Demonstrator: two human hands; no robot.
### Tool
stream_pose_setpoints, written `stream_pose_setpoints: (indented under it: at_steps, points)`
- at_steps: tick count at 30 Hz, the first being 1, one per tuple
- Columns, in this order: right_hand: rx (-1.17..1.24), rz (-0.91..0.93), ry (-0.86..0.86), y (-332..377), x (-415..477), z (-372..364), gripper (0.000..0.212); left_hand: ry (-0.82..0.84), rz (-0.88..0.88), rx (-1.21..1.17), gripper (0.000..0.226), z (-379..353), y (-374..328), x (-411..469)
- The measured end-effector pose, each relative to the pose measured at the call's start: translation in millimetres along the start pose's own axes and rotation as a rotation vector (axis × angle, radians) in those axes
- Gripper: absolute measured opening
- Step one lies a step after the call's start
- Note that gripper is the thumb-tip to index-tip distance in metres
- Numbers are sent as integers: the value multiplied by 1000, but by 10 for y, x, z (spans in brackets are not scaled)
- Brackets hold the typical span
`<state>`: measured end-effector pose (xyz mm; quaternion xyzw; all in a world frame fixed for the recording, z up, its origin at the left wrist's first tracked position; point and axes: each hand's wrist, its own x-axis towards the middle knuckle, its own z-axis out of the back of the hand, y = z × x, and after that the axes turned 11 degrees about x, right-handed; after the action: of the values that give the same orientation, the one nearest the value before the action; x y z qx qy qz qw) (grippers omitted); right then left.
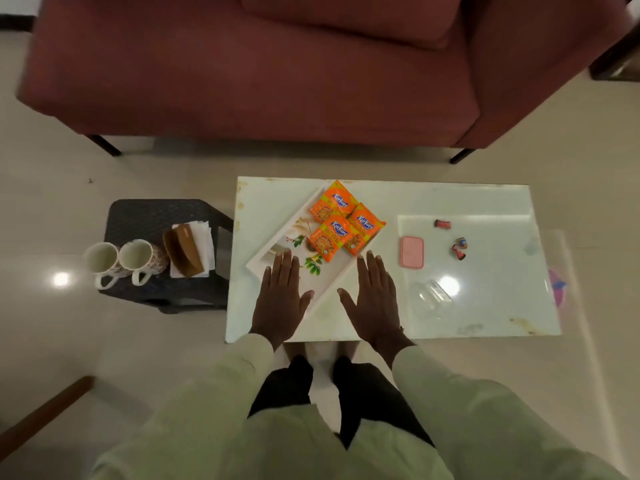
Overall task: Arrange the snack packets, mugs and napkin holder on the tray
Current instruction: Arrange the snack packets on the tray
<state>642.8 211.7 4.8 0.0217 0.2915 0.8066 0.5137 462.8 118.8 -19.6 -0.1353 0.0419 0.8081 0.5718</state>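
Observation:
A white tray [263,258] with a leaf print lies diagonally on the white table. Three orange snack packets [341,221] overlap on its far half. My left hand [280,299] is flat and open over the tray's near end. My right hand [375,299] is flat and open just beyond the tray's right rim. Neither hand holds anything. Two white mugs [124,261] stand side by side on a dark stool to the left. A brown napkin holder [183,251] with white napkins sits next to them.
The dark stool [138,216] stands against the left end of the white table [450,202]. On the table's right half lie a pink lidded box [412,252], a clear glass jar [433,297] on its side and small toys [459,249]. A maroon sofa [259,64] stands beyond.

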Motion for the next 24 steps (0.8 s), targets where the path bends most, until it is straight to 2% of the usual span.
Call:
stream_pose_setpoints:
  at_steps: [14,24]
  points:
    - [-41,75,-20,118,-433,263,82,4,-10,23,80,206,-27,-633]
    - [-100,252,-2,229,-467,357,84,-77,208,-36,79,413,38,-878]
